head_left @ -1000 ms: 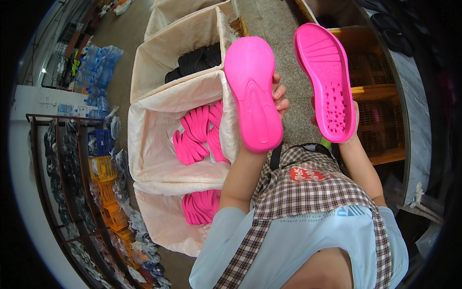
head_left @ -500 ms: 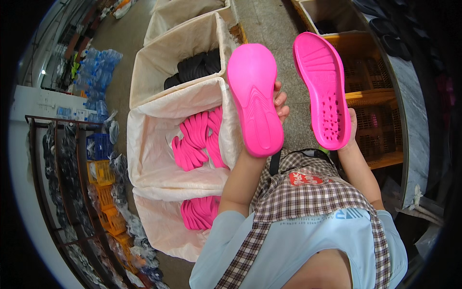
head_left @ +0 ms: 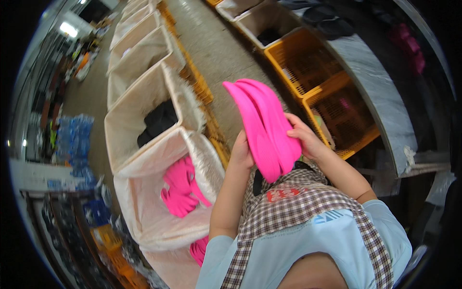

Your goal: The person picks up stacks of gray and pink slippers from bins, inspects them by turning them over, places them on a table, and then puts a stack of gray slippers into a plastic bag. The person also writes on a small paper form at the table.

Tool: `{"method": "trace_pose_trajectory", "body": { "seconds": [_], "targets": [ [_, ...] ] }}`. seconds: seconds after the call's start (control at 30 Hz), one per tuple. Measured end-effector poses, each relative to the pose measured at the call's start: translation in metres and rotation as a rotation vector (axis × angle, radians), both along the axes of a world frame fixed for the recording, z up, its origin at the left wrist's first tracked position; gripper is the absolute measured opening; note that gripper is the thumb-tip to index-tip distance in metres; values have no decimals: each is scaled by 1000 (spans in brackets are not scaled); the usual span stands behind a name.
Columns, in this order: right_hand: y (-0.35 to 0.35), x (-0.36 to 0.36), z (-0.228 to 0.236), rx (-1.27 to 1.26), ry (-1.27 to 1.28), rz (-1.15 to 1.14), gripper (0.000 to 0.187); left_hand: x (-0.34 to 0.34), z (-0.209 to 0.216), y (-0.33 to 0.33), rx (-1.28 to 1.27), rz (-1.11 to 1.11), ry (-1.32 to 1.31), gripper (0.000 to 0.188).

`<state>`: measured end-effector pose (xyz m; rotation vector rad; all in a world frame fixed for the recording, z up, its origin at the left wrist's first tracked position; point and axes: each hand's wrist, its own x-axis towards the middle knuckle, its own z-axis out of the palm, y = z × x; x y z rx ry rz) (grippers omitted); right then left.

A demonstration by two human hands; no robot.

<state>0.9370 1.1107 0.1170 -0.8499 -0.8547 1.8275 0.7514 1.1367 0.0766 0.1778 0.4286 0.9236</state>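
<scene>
Two bright pink shoe soles (head_left: pixel 261 127) are pressed together in front of my apron, their long side edges facing up and a thin dark gap between them. My left hand (head_left: pixel 242 151) grips them from the left side, with its fingers mostly hidden behind the soles. On the right side, my right hand (head_left: pixel 305 137) closes round them with the thumb on the outer face. Left of my left arm, a pile of pink soles (head_left: pixel 180 190) lies in a white cloth-lined bin (head_left: pixel 138 200).
Black soles (head_left: pixel 161 120) lie in the neighbouring lined bin (head_left: pixel 120 127), part of a row running away. Yellow plastic crates (head_left: pixel 308 91) stand at the right beside a grey marbled counter (head_left: pixel 370 79). Blue water bottles (head_left: pixel 74 139) and a dark rack (head_left: pixel 57 212) are far left.
The two soles, held apart one per hand, have come together into one stack between both hands and now stand on edge. My view has turned, showing more of the bin row.
</scene>
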Motion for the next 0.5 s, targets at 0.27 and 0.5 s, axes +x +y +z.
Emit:
{"method": "trace_pose_trajectory", "body": {
  "seconds": [0.27, 0.5],
  "targets": [
    [1, 42, -6, 215, -382, -122, 108, 77, 39, 8, 284, -18, 431, 77],
    [-9, 151, 6, 106, 436, -284, 74, 152, 61, 20, 819, -314, 437, 73]
  ]
}}
